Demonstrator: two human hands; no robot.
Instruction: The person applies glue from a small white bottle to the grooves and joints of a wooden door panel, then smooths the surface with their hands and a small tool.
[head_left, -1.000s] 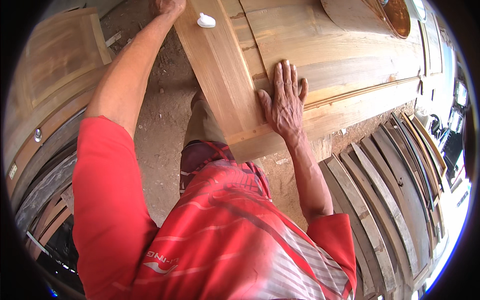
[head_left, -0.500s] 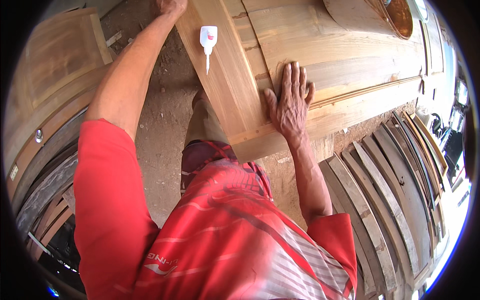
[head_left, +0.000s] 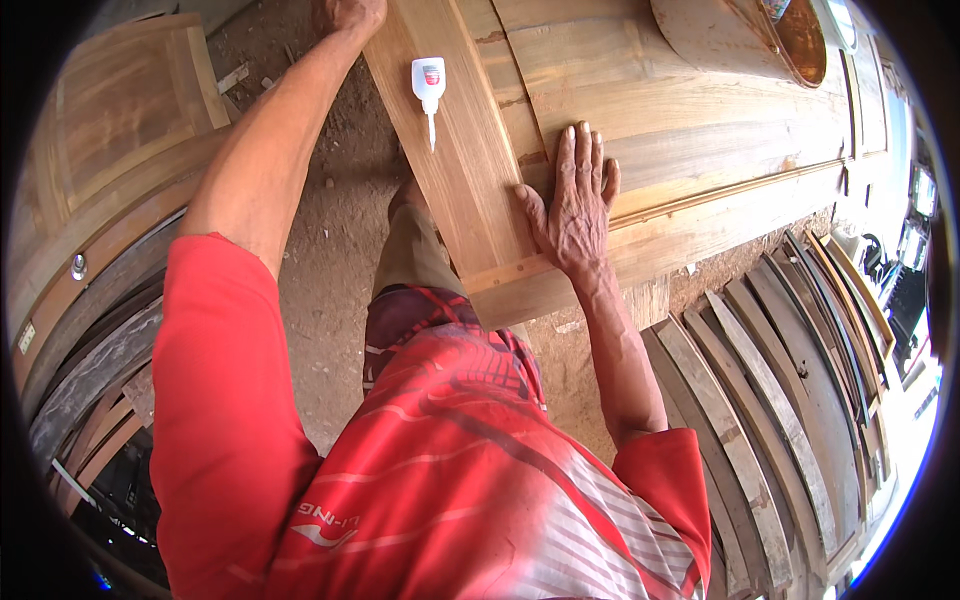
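Observation:
A large wooden panelled door lies flat in front of me, its near corner pointing toward my body. My right hand rests on it palm down, fingers stretched out and thumb spread toward the end board. On that end board lies a small white squeeze bottle with a red mark and a thin nozzle tip pointing toward me. My left hand is at the far left edge of the door, cut by the top of the view. Its fingers are mostly hidden.
A rusty curved metal container stands on the door's far part. Stacked planks lean at the right. Another wooden panel and more boards are at the left. Bare dirt floor shows between.
The door and bottle appear slightly lower and farther right in the view. My right hand has slid a little left across the door, its thumb now nearer the end board.

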